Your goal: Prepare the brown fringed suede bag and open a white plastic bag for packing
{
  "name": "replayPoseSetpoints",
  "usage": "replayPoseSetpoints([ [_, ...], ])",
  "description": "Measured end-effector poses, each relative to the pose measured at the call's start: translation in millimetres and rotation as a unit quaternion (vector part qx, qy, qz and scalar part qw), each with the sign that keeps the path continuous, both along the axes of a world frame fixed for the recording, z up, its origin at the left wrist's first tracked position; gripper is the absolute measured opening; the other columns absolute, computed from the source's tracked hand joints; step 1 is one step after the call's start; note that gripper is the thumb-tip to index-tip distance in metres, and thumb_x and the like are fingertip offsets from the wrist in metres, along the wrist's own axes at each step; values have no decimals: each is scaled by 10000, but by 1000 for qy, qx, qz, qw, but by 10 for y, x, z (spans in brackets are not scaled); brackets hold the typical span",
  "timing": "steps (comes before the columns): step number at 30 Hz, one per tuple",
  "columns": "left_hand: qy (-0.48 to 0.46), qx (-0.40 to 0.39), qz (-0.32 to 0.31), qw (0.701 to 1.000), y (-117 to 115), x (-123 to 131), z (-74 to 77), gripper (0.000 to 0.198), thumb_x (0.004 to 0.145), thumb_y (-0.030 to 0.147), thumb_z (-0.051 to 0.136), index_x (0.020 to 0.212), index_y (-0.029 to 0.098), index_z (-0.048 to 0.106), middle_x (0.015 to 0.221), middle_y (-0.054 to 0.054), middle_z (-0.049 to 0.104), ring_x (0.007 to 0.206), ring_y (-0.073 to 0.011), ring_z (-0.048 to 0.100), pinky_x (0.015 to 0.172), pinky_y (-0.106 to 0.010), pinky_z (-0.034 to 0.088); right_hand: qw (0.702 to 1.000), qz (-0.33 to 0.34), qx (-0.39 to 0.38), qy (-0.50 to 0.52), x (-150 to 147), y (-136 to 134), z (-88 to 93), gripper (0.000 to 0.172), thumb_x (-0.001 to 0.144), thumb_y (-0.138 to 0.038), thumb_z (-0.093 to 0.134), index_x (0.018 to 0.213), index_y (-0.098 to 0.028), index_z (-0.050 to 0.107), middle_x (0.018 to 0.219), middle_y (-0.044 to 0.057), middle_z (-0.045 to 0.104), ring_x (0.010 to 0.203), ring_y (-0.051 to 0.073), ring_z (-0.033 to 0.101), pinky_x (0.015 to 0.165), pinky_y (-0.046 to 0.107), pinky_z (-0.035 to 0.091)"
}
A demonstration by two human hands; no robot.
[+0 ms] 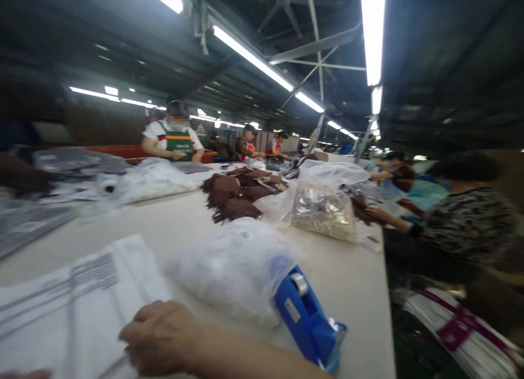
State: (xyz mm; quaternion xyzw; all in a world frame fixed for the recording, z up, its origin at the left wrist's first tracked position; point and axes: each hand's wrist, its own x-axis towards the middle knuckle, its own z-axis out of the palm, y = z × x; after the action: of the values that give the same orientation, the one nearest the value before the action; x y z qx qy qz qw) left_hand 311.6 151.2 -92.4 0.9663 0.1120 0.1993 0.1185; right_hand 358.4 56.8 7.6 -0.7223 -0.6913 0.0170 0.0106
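Observation:
A white cloth with grey stripes (94, 308) lies flat on the table at the lower left. My right hand (161, 338) is at the cloth's right edge, with its fingers curled and slightly blurred. Whatever is between those fingers, if anything, is hidden. Only a sliver of my left hand (35, 374) shows at the bottom left corner, by the cloth, and its fingers are out of sight. Beyond my right hand is a heap of clear plastic bags (233, 264). A blue tape dispenser (305, 313) stands against the heap's right side, behind my forearm.
Brown fringed textiles (239, 190) are piled farther up the white table (347, 280), beside a filled clear bag (323, 209). Grey packed goods (33, 226) lie at left. A person in a green apron (180, 141) works across the table; another person in a patterned top (466, 220) sits at right.

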Motion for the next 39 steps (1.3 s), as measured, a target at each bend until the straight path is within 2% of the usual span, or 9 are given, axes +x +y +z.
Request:
replayPoseSetpoints([
  [3,78,16,65,995,644,-879,216,234,788,323,446,832,207,644,831,-2,616,781,-166,600,763,-292,507,1000,10,-7,17,-7,252,-76,187,808,-245,516,947,-159,605,1002,80,635,900,191,601,698,263,480],
  [5,131,-5,97,987,812,-1323,411,300,753,378,501,968,211,627,1001,-32,601,924,-185,577,852,-315,473,999,30,-4,38,91,440,-195,185,790,-198,540,936,-113,616,986,133,628,917,222,597,738,302,472],
  [7,177,-50,110,977,829,-1478,549,324,732,353,571,1032,233,593,1094,-58,574,1021,-227,534,899,-378,441,997,56,-16,57,215,624,-313,211,742,-247,619,910,-118,632,969,132,628,916,232,595,735,299,467],
  [16,221,-116,90,964,840,-1365,656,328,741,334,607,1030,186,567,1095,-61,544,1021,-219,496,918,-355,404,987,121,-98,27,359,942,-312,202,750,-83,486,835,-113,668,884,112,659,821,175,611,687,230,411],
  [22,227,-90,87,966,794,-1280,657,302,765,379,602,974,165,558,1034,-82,546,977,-250,496,859,-412,416,978,142,-153,1,364,1072,-242,200,721,-86,513,813,-107,689,858,133,684,787,197,626,632,241,391],
  [26,214,-44,40,975,653,-1149,622,316,756,358,637,985,173,523,1021,-67,543,934,-236,496,813,-399,421,975,139,-173,-4,364,1136,-202,202,733,-91,512,797,-129,699,777,103,695,744,190,628,589,237,376],
  [32,201,-9,26,979,561,-1030,531,288,753,377,651,892,175,500,979,-59,542,896,-239,492,763,-400,421,977,135,-166,15,375,1055,-169,179,777,-197,554,906,-151,671,832,76,682,720,168,617,596,234,386],
  [35,200,-5,16,980,587,-1040,518,258,763,343,649,889,176,499,957,-46,548,876,-225,500,749,-385,426,976,156,-150,33,349,961,-182,290,747,-299,627,1009,-175,625,948,64,651,759,154,608,633,228,396],
  [39,218,15,2,976,627,-1073,525,175,806,300,609,835,161,506,890,-40,561,808,-198,510,710,-346,437,976,167,-140,28,266,946,-256,151,766,-106,513,832,-135,646,883,85,649,765,159,601,632,236,378],
])
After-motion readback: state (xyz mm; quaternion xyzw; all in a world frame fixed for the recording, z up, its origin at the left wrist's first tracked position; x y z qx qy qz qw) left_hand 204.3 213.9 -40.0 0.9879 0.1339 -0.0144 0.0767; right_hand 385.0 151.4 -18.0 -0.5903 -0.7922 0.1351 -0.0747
